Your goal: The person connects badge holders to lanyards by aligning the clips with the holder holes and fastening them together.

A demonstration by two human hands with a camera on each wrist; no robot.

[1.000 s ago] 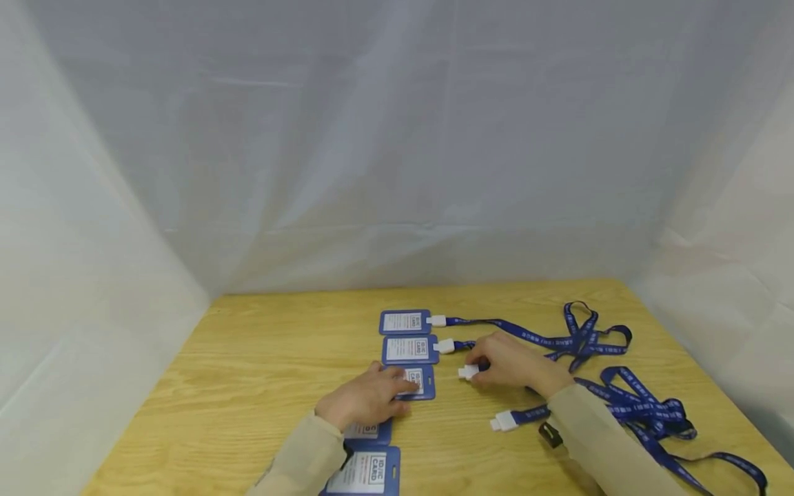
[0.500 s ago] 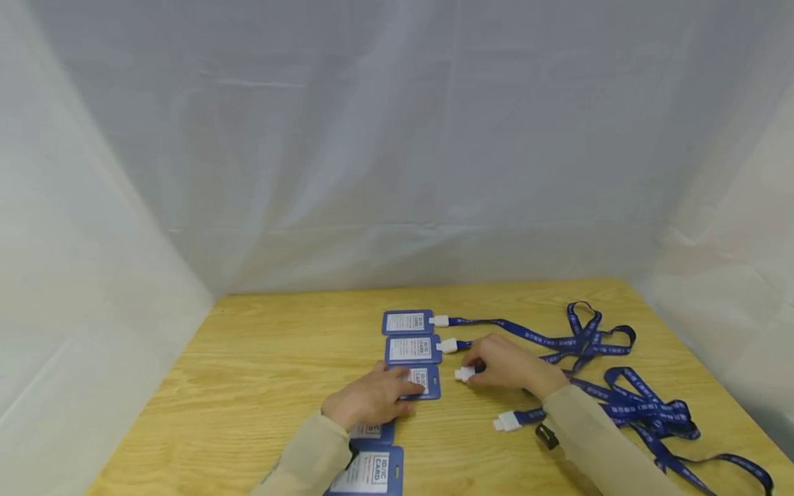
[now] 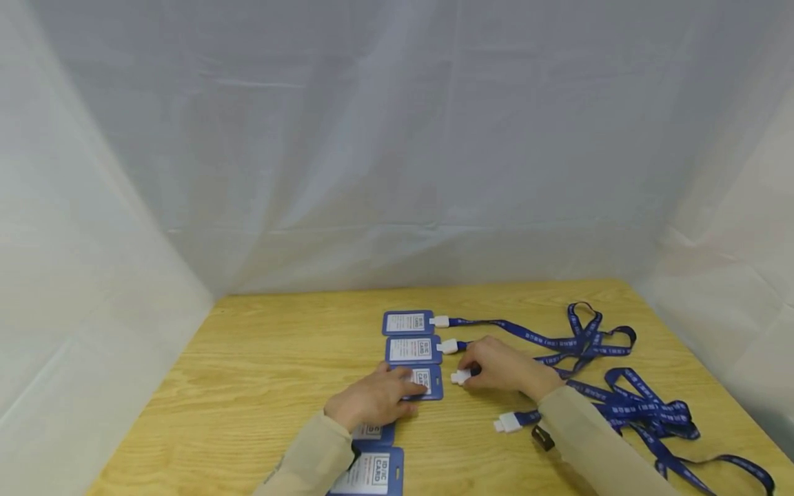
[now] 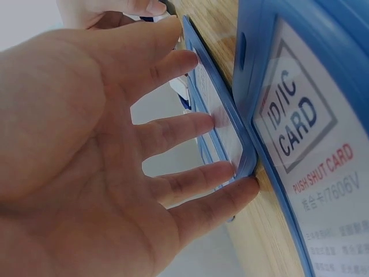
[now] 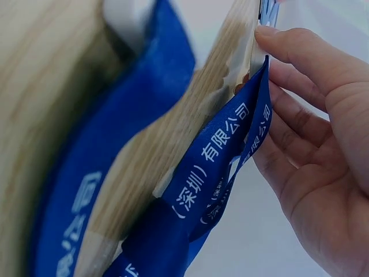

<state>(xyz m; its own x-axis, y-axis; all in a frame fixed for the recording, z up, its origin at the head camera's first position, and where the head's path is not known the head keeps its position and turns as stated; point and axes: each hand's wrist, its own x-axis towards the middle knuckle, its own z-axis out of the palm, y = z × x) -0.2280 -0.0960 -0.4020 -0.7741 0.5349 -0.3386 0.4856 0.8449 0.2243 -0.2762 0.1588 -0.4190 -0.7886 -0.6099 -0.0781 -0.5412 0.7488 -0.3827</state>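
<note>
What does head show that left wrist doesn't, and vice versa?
Head only: the looped lanyard straps across the table's right side, plus a loose white clip with no hand on it.
Left wrist only: the palm side of the left hand and a readable red PUSH SHUT CARD line.
Both: blue card holders, the wooden table and the right hand, barely in frame for left wrist.

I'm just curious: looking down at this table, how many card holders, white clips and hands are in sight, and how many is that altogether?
Blue card holders: 5
White clips: 4
Hands, namely the left hand and the right hand: 2
Total: 11
</note>
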